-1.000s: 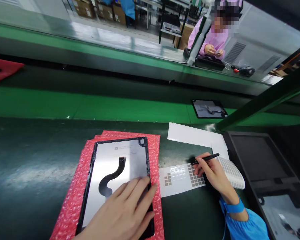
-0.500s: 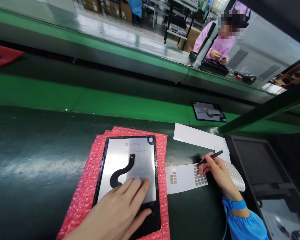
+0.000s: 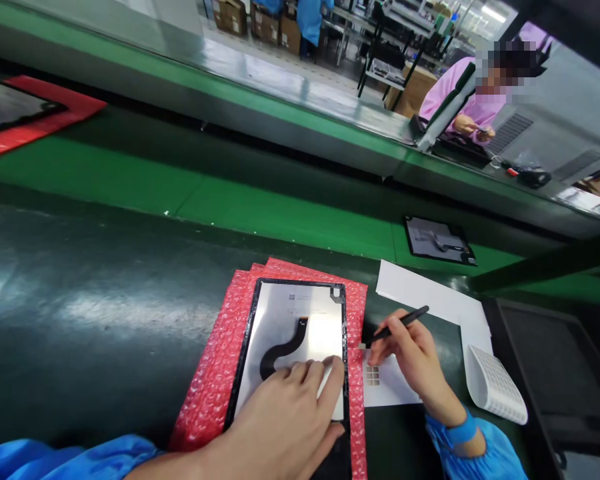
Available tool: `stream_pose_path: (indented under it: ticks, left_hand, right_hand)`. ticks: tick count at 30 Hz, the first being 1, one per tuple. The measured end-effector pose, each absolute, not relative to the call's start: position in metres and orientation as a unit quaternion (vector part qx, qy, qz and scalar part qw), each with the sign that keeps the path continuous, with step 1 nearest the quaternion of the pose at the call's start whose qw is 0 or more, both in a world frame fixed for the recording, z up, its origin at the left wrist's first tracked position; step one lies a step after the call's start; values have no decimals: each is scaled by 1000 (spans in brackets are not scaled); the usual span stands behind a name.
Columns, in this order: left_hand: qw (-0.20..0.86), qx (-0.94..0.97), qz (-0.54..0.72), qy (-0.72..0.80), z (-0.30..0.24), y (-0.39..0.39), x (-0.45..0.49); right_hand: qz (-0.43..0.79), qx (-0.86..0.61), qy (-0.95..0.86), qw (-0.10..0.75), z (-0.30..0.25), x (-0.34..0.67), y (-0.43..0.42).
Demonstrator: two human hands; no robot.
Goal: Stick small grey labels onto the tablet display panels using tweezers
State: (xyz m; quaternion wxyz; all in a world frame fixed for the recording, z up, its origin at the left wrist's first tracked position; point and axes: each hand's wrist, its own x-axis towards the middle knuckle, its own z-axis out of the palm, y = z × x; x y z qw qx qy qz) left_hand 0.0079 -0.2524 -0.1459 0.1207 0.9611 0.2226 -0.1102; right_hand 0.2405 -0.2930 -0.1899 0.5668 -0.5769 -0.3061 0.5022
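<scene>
Where green belt (image 3: 290, 213) runs, dark worktop (image 3: 105, 293) under panel (image 3: 300, 333).

I can read nothing here. Just beyond the fingertips of my left grip (image 3: 285, 420), the silvery back of the tablet panel (image 3: 300, 313) carries a small square code and a line or two of fine print near its far edge, but the print is too small and blurred for me to make out. The sheet (image 3: 387, 390) under my right grip (image 3: 415, 360) bears only rows of small plain squares, with no writing that I can see.
</scene>
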Motion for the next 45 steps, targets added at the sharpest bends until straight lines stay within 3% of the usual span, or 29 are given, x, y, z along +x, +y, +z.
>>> stream_pose_path:
  ticks: [23,45]
  left_hand:
    - [149,956,-178,178,-151,-243,12]
    - [157,947,-191,206,-140,-239,22]
  right_hand:
    - [603,-508,-288,543,-205,220,-277]
    - [553,-539,-273,573,-202,224,-279]
